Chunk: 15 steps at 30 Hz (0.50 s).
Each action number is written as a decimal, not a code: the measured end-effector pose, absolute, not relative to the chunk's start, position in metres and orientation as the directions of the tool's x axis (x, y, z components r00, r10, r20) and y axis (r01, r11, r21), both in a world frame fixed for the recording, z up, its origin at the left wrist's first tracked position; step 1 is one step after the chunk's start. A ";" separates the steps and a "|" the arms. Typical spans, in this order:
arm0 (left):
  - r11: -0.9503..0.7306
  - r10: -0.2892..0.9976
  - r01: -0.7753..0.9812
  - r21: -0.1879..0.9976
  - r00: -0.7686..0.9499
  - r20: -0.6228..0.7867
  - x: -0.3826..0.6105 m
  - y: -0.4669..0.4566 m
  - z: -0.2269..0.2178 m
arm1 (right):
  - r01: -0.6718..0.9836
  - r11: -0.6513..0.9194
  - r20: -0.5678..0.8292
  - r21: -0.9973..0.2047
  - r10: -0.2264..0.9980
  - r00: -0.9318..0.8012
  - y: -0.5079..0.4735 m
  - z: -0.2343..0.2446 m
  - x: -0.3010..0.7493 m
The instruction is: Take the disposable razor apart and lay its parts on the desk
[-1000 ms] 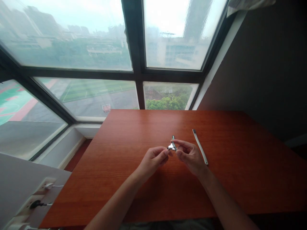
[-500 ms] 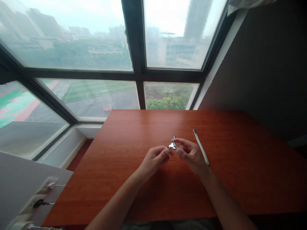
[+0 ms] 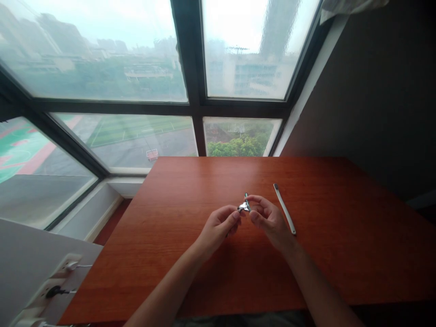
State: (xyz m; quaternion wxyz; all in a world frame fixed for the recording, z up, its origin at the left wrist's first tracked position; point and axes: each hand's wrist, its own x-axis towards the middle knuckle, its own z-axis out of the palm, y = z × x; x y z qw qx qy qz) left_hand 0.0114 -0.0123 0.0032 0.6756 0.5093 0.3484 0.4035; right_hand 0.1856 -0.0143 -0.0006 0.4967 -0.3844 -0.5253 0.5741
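Between my hands, over the table, is a small silver razor (image 3: 244,206) with a dark green-edged head. My left hand (image 3: 220,227) pinches the silver neck end between thumb and fingers; the handle is mostly hidden inside that hand. The fingertips of my right hand (image 3: 267,218) close around the razor's head, index finger near its upper part and thumb by its lower end. A white toothbrush (image 3: 285,211) with dark bristles lies on the table just right of my right hand, its head pointing away from me.
The reddish-brown wooden table (image 3: 163,272) reaches to the large windows (image 3: 129,136). A dark wall (image 3: 368,91) rises on the right. Wall sockets with plugs (image 3: 56,289) sit low on the left, beside the table's edge.
Hardly anything differs. The view shifts slightly, and the razor stays between both hands with a very small movement of the fingers.
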 end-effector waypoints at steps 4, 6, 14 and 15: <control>0.130 0.927 -0.162 0.978 0.371 -0.062 0.012 -0.012 0.004 | -0.128 0.051 0.072 -0.990 0.984 -0.165 -0.013 -0.003 0.183; 0.145 0.942 -0.199 0.969 0.326 -0.074 0.013 -0.011 0.002 | -0.103 0.060 0.075 -0.993 0.987 -0.145 -0.012 -0.006 0.181; 0.163 0.969 -0.397 0.903 0.238 -0.071 0.010 -0.007 -0.008 | 0.333 0.240 0.229 -0.912 0.971 -0.072 -0.015 -0.008 0.169; 0.162 0.968 -0.396 0.904 0.240 -0.069 0.010 -0.006 -0.008 | 0.388 0.265 0.256 -0.883 0.964 -0.075 -0.016 -0.008 0.167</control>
